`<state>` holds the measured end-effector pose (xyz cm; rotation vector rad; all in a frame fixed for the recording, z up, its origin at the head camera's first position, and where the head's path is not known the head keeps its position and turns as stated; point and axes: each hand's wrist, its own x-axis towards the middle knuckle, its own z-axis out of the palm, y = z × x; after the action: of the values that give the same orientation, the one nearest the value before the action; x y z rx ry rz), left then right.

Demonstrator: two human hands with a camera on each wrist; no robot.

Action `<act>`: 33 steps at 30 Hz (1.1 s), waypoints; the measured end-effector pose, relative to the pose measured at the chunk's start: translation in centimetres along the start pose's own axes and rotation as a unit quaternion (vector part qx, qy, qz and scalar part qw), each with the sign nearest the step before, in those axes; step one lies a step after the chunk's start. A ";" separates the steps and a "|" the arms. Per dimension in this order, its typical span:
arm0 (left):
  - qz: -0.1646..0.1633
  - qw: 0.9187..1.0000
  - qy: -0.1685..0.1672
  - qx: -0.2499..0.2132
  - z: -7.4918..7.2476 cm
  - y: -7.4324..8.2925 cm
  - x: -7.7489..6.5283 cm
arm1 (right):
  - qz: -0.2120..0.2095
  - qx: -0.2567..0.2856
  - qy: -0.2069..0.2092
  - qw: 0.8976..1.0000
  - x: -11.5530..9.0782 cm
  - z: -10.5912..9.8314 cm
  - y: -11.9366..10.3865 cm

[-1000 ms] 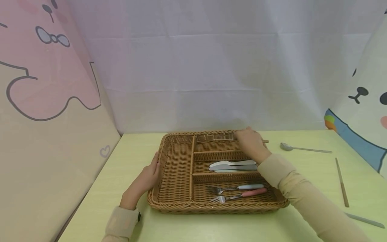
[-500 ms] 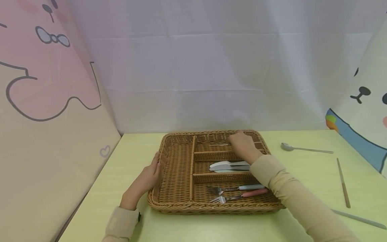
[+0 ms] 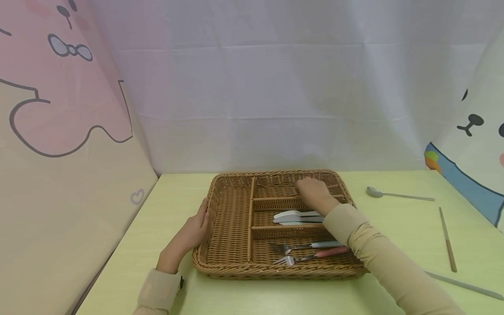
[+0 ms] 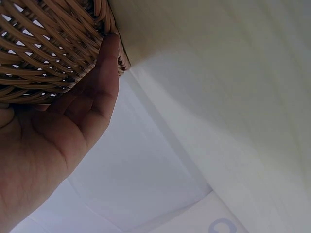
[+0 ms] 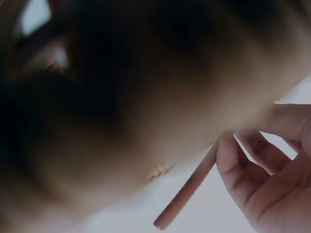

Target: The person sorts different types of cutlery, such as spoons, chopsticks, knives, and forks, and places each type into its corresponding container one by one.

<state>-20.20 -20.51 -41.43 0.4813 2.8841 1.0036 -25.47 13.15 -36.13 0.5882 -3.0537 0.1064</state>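
A brown wicker cutlery tray (image 3: 230, 218) with dividers lies on the table. My left hand (image 3: 190, 229) holds its left side, fingers along the outer wall and thumb by the rim; the left wrist view shows the fingers (image 4: 108, 73) against the weave. Inside the back right compartment, my right hand (image 3: 315, 192) pinches a wooden-ended chopstick (image 5: 187, 189); its fingertips are partly hidden behind blurred wicker in the right wrist view. Several table knives (image 3: 297, 218) fill the middle compartment. A light-blue-handled fork (image 3: 324, 244) and a pink-handled fork (image 3: 330, 252) lie in the front one.
Right of the tray lie a metal spoon (image 3: 397, 195), a thin stick with a brown end (image 3: 448, 245) and a grey metal utensil (image 3: 464, 285), partly hidden by the right sleeve. White cloth (image 3: 252, 109) hangs behind the table (image 3: 220, 297).
My right hand has moved left and down into the back compartment with the chopstick, whose end no longer sticks out over the right rim. The left hand stays at the tray's left side.
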 end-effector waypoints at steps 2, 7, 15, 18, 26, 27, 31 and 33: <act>0.001 1.000 0.000 0.000 0.0 -0.1 0.0 | -0.001 0.006 0.001 1.000 0.0 0.2 0.0; 0.003 1.000 0.000 -0.001 0.1 -0.1 0.0 | 0.003 0.038 -0.004 0.999 0.0 0.3 0.1; 0.003 1.000 0.001 0.007 0.0 0.1 -0.1 | 0.022 0.072 -0.062 0.995 -0.1 0.4 0.3; 0.002 1.000 0.003 0.011 -0.1 0.2 -0.1 | 0.018 0.075 -0.073 0.994 0.1 0.5 0.5; -0.002 1.000 0.001 0.007 -0.2 0.3 -0.1 | 0.010 0.094 -0.100 0.990 0.0 0.7 0.9; -0.001 1.000 0.001 0.007 -0.1 0.3 -0.1 | 0.008 0.098 -0.101 0.990 0.0 0.7 1.0; -0.002 1.000 0.000 0.006 -0.1 0.3 0.0 | 0.003 0.107 -0.098 0.989 -0.2 0.6 1.1; -0.002 1.000 0.000 0.007 -0.1 0.2 0.0 | 0.000 0.099 -0.089 0.991 -0.2 0.5 1.1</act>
<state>-20.16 -20.45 -41.25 0.4761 2.8925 0.9832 -25.72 14.25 -36.69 0.6416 -3.2398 0.3813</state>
